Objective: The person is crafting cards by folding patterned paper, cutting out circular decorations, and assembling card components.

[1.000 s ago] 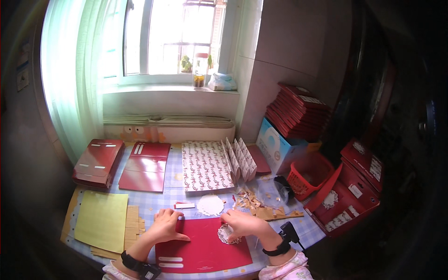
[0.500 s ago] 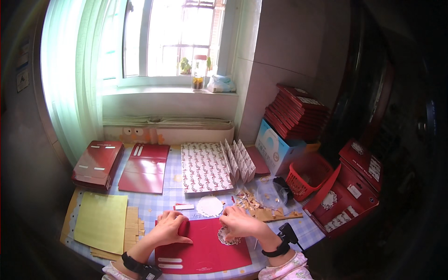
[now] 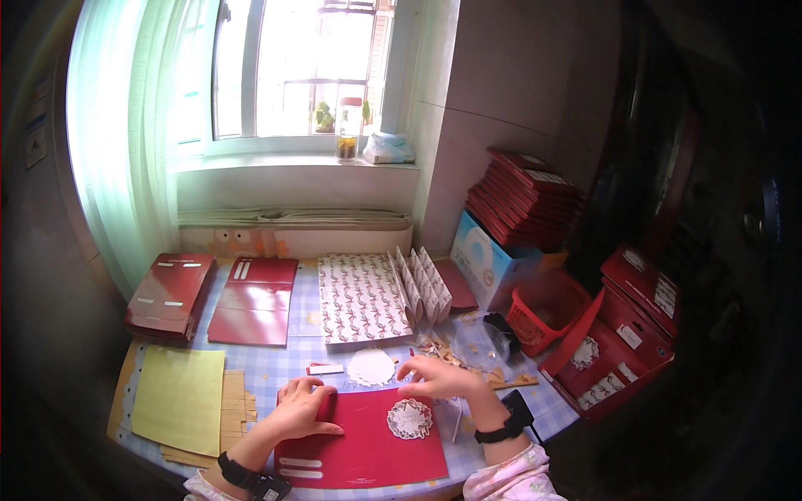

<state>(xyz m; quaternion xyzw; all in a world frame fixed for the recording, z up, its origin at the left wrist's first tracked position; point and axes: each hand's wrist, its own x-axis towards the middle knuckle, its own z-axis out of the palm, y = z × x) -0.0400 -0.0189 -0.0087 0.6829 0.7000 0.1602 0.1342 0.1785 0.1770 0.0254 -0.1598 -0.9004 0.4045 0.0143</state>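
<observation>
White doily (image 3: 370,366) far of red card (image 3: 368,447); left hand (image 3: 301,409) flat, released; right hand (image 3: 439,380) fingers curled, grasp unclear; round medallion (image 3: 409,418) now uncovered.

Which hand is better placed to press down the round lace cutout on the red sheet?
Right. The right hand hovers just above the round lace cutout, while the left hand lies flat on the red sheet, apparently steadying it.

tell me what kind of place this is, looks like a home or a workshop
Probably a room in a home used as a small craft or packing workstation: a table under a window with a curtain, stacks of red flat boxes against the wall, and both hands on a red card sheet.
</observation>
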